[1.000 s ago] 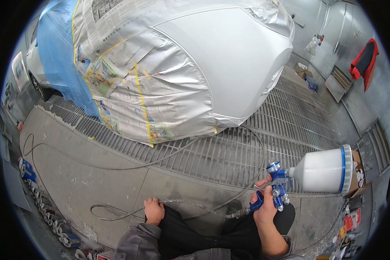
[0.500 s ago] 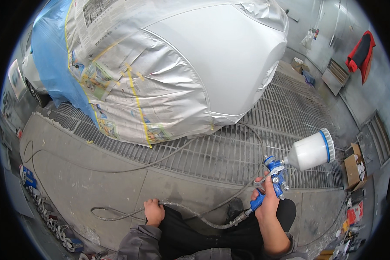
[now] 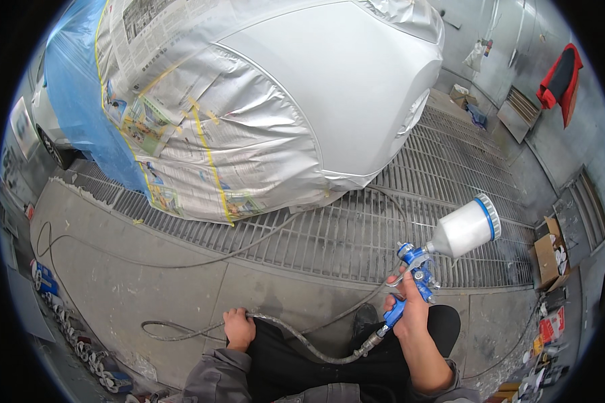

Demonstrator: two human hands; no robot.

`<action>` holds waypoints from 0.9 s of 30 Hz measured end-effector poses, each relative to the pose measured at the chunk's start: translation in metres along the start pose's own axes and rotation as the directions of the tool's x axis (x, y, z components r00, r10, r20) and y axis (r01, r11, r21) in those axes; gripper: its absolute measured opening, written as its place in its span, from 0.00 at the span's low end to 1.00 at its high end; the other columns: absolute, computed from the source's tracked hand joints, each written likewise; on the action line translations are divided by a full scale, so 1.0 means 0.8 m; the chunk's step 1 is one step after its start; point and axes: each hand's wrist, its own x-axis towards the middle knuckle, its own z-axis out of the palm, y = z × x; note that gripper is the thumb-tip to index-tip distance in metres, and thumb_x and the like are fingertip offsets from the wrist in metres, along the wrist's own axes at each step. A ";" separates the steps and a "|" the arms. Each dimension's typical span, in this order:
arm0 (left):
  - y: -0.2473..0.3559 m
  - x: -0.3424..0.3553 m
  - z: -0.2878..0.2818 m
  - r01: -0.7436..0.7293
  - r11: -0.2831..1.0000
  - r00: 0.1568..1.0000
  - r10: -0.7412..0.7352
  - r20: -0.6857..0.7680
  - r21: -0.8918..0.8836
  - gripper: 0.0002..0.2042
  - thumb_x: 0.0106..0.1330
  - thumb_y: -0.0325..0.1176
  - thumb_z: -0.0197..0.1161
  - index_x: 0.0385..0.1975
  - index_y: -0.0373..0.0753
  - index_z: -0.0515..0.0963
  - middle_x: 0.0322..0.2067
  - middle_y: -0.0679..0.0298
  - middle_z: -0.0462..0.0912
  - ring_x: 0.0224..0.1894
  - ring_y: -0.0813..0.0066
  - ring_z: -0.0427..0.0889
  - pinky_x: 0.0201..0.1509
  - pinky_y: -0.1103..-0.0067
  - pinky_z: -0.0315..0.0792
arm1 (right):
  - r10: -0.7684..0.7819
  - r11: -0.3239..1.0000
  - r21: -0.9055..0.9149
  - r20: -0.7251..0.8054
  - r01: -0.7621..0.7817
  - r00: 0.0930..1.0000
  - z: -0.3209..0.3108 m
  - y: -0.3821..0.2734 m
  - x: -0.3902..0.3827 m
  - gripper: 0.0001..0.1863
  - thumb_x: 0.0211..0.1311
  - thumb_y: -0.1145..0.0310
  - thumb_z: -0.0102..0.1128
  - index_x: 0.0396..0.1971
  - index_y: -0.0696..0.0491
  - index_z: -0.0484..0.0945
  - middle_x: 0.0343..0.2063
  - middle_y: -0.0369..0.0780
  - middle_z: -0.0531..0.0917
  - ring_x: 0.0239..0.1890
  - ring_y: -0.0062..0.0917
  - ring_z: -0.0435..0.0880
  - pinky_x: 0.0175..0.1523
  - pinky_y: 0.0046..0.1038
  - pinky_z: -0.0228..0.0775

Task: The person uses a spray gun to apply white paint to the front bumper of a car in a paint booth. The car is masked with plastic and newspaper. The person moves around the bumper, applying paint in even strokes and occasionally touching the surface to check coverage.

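My right hand (image 3: 410, 309) grips a blue and silver spray gun (image 3: 417, 265), whose translucent white cup (image 3: 460, 228) tilts up to the right. A braided hose (image 3: 319, 349) joins the gun's handle. My left hand (image 3: 239, 329) rests at my left knee with fingers curled, apparently round the hose, partly hidden. Beyond them stands a car with a bare pale-grey rear panel (image 3: 349, 94); newspaper (image 3: 235, 148) taped with yellow tape and blue plastic sheeting (image 3: 87, 101) cover the rest.
A floor grating (image 3: 302, 248) runs under the car, with hoses (image 3: 148, 262) lying across the floor. A cardboard box (image 3: 548, 258) and assorted items line the right edge; cans (image 3: 44, 282) line the left. A red-and-black garment (image 3: 558, 84) hangs on the wall.
My right hand has turned the gun, so its cup has swung leftward and away from me. The view has shifted slightly; my left hand stays in place.
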 end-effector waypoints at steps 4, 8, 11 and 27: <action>-0.001 0.000 -0.001 -0.001 1.000 1.000 0.001 -0.002 0.004 0.11 0.58 0.31 0.66 0.41 0.40 0.85 0.44 0.54 0.82 0.53 0.48 0.75 0.56 0.58 0.76 | 0.009 1.000 -0.027 0.021 -0.008 1.000 0.000 0.003 0.000 0.17 0.76 0.58 0.61 0.58 0.47 0.75 0.40 0.38 0.83 0.23 0.24 0.74 0.26 0.26 0.68; -0.001 0.000 -0.002 0.006 1.000 1.000 -0.006 0.004 0.003 0.11 0.58 0.31 0.65 0.41 0.40 0.85 0.45 0.54 0.82 0.53 0.48 0.75 0.56 0.58 0.76 | 0.025 0.999 -0.033 0.041 -0.024 0.999 0.003 0.004 -0.002 0.15 0.76 0.60 0.61 0.57 0.48 0.76 0.40 0.38 0.83 0.22 0.24 0.74 0.26 0.26 0.69; -0.004 -0.001 0.000 0.009 1.000 1.000 -0.009 0.000 0.001 0.11 0.58 0.31 0.65 0.41 0.40 0.85 0.44 0.54 0.82 0.53 0.47 0.75 0.56 0.58 0.76 | 0.025 0.999 -0.045 0.050 -0.022 0.998 0.006 0.004 -0.004 0.14 0.76 0.60 0.60 0.56 0.48 0.77 0.40 0.38 0.83 0.22 0.24 0.74 0.26 0.26 0.69; -0.007 -0.002 0.002 -0.009 1.000 1.000 0.009 0.003 0.011 0.12 0.57 0.30 0.67 0.41 0.40 0.85 0.44 0.55 0.82 0.53 0.48 0.75 0.55 0.59 0.76 | 0.033 0.997 -0.078 0.079 -0.027 0.996 0.010 0.006 -0.007 0.14 0.76 0.62 0.60 0.56 0.48 0.76 0.39 0.39 0.83 0.22 0.24 0.75 0.26 0.26 0.69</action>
